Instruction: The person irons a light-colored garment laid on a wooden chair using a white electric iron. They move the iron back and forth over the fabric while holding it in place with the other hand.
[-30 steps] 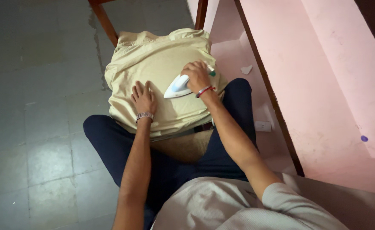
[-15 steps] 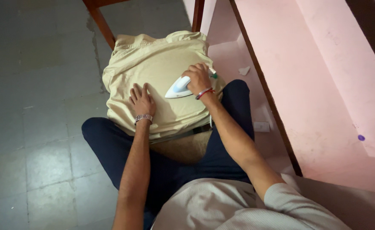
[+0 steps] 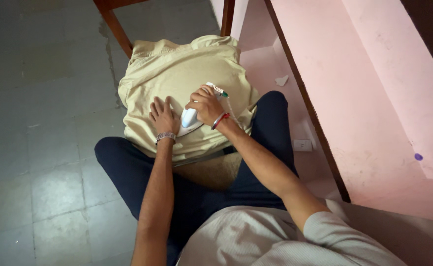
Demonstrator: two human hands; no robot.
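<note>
Ironing is partly done. The white iron [image 3: 189,119] is gripped by the right hand [image 3: 205,106]. The tan shirt [image 3: 177,74], wrinkled at its edges, is pressed by the flat, spread left hand [image 3: 163,117].

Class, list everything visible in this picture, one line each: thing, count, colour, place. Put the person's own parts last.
garment: one, beige, spread over a seat between the knees
iron: one, white and light blue, on the garment
cord: one, white, running from the iron's rear
wooden legs: two, brown, top
floor: grey tiles, left
wall: pink, right
socket: one, white, low on wall
left hand: flat on garment, metal watch
right hand: grips iron, red bangle
</note>
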